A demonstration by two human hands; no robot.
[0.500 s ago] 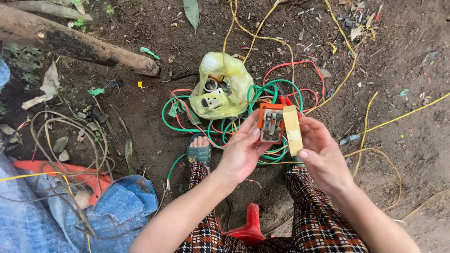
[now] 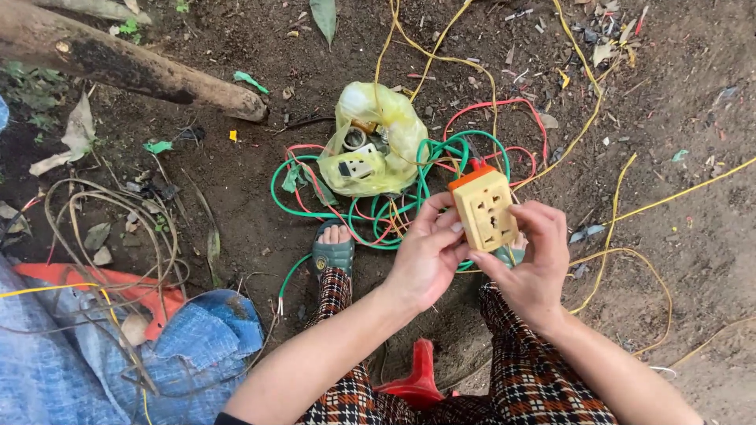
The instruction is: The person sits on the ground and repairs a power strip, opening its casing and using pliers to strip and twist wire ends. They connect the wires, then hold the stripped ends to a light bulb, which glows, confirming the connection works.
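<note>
Hands: left hand (image 2: 428,253), right hand (image 2: 532,260) both gripping one socket block (image 2: 484,209).

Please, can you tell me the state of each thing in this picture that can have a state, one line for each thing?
socket box: closed, front face up, held off the ground.
left hand: gripping the box's left side.
right hand: gripping the box's right side.
yellow plastic bag: open, crumpled, another socket showing inside.
green and red wires: loosely coiled and tangled on the soil.
yellow wire: lying loose, uncoiled.
log: lying flat on the ground.
</note>
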